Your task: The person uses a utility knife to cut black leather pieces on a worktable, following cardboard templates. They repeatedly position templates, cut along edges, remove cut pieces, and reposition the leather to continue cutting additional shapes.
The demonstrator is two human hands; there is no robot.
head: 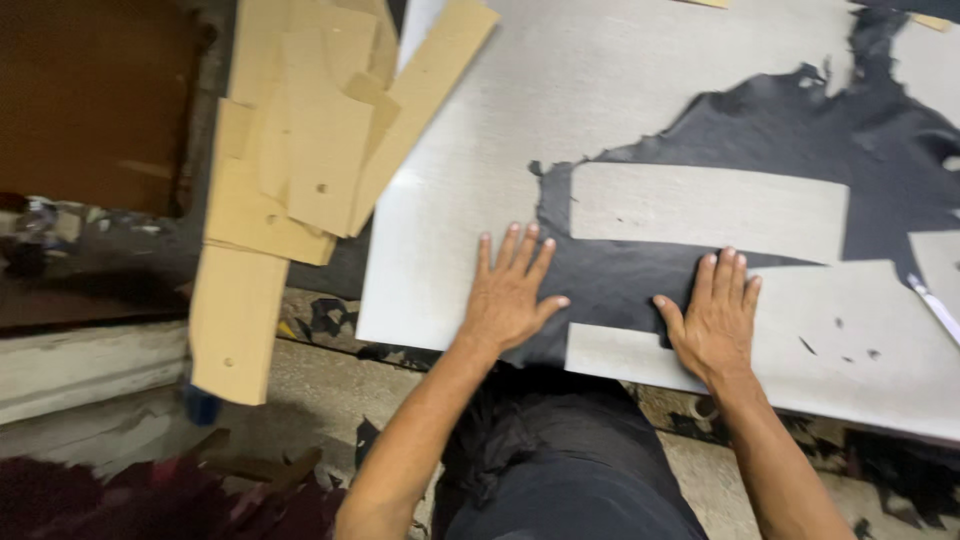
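A large sheet of black leather (pixel 800 130), ragged at its edges, is spread over a pale grey metal cutting board (pixel 470 160). Two long rectangular openings have already been cut out of the leather, one at 12 o'clock from the hands and one at 5 o'clock, with a further cut-away partly seen at 3 o'clock; much of the hide toward 1 o'clock is uncut. The left hand (pixel 508 295) is laid flat, fingers spread wide, half on the leather's ragged end and half on the board; nothing is gripped. The right hand (pixel 715 320) is likewise pressed flat with open fingers, on the strip of leather between the two openings. A stack of tan cardboard patterns (pixel 300 150), about five counted though overlaps hide some, lies at 10 o'clock. One white pen-like marker (pixel 935 305) is seen at 3 o'clock.
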